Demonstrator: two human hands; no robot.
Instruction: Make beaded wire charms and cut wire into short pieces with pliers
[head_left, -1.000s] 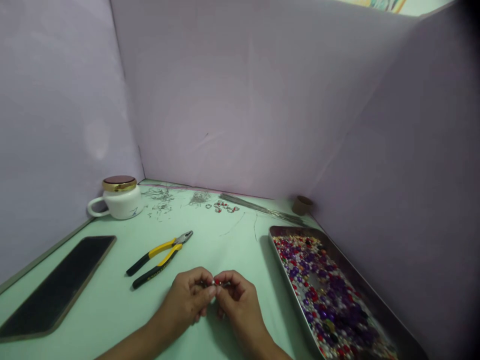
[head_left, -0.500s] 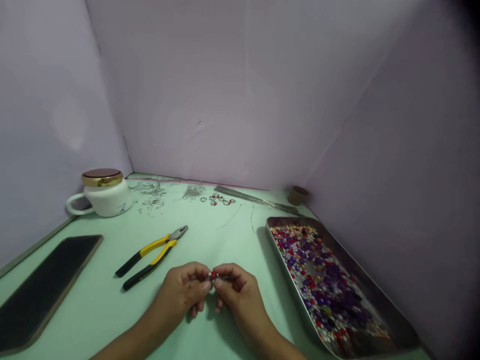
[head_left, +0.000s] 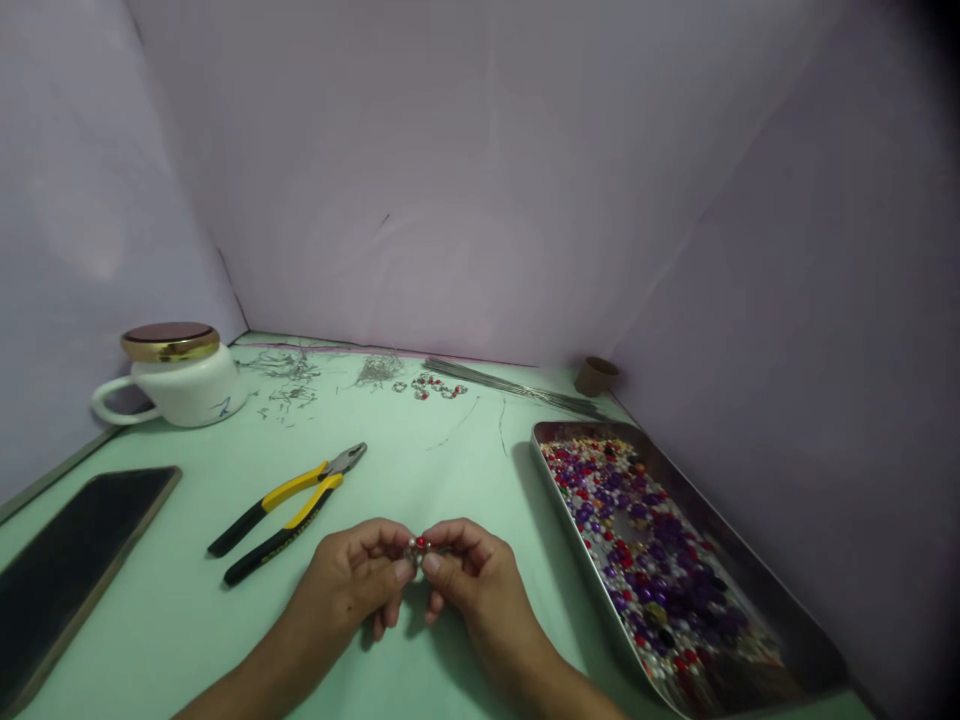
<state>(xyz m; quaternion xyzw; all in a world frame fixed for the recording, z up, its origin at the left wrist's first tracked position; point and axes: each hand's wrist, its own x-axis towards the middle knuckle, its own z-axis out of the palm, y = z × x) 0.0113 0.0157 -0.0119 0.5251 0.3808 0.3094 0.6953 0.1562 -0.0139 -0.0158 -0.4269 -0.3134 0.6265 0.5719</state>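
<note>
Over the near middle of the table, my left hand (head_left: 356, 580) and my right hand (head_left: 480, 580) face each other, fingertips almost touching. Between them is a small beaded piece (head_left: 420, 543) with a red bead and whitish beads; its lower part is too small to make out. Both hands are closed, thumb against forefinger, pinching it from either side. Pliers (head_left: 292, 510) with yellow and black handles lie to the left of my left hand, jaws pointing away. Right of my right hand stands a metal tray (head_left: 551, 500) of mixed purple, red and white beads.
A dark phone (head_left: 75, 570) and a white lidded mug (head_left: 191, 390) are on the left. Toward the back lie wire scraps (head_left: 289, 370), several red-beaded rings (head_left: 431, 387) and a bundle of wires (head_left: 510, 386). A small brown cup (head_left: 597, 376) stands at back right.
The view has shifted slightly, so the mug, phone and pliers appear farther left. Both hands keep their pinch on the beaded piece, with little change in the fingers.
</note>
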